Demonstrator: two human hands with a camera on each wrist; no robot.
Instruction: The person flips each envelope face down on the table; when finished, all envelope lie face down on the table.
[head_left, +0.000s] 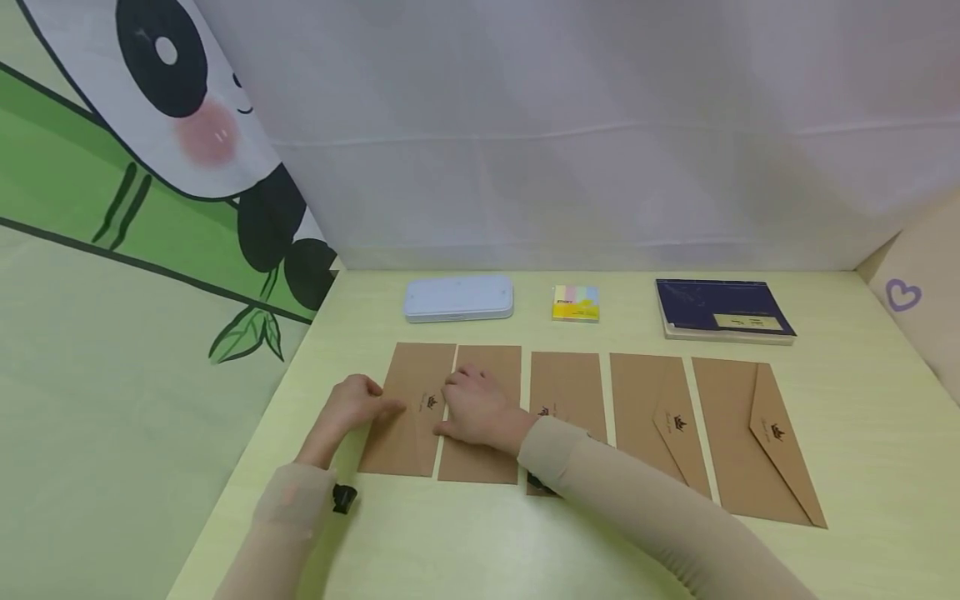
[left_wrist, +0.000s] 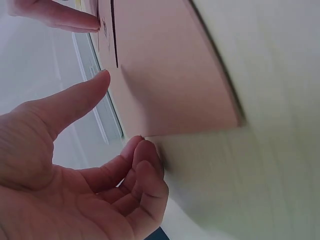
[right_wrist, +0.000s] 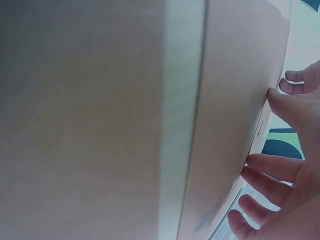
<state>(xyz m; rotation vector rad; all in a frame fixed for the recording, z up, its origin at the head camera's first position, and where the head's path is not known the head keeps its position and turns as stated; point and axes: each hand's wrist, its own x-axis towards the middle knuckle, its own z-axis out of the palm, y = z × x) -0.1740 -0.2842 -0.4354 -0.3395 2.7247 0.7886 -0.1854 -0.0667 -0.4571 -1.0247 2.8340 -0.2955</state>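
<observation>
Several brown envelopes with small crown prints lie flat in a row. My left hand (head_left: 354, 406) is at the left edge of the leftmost envelope (head_left: 405, 454). Its thumb lies over that envelope, while its bent fingertips (left_wrist: 145, 147) touch the edge of the paper. On the second envelope (head_left: 480, 467) rests my right hand (head_left: 480, 407), thumb toward the gap between the two. The right wrist view shows its fingers (right_wrist: 272, 167) spread and touching the paper. My right forearm passes over the third envelope (head_left: 566, 379) and partly covers it.
A pale pencil case (head_left: 459, 298), a pack of coloured sticky notes (head_left: 576, 303) and a dark blue book (head_left: 723, 308) line the back of the table. Two more envelopes, the fourth (head_left: 637, 392) and the rightmost (head_left: 723, 417), lie to the right. A white curtain (head_left: 570, 167) hangs behind.
</observation>
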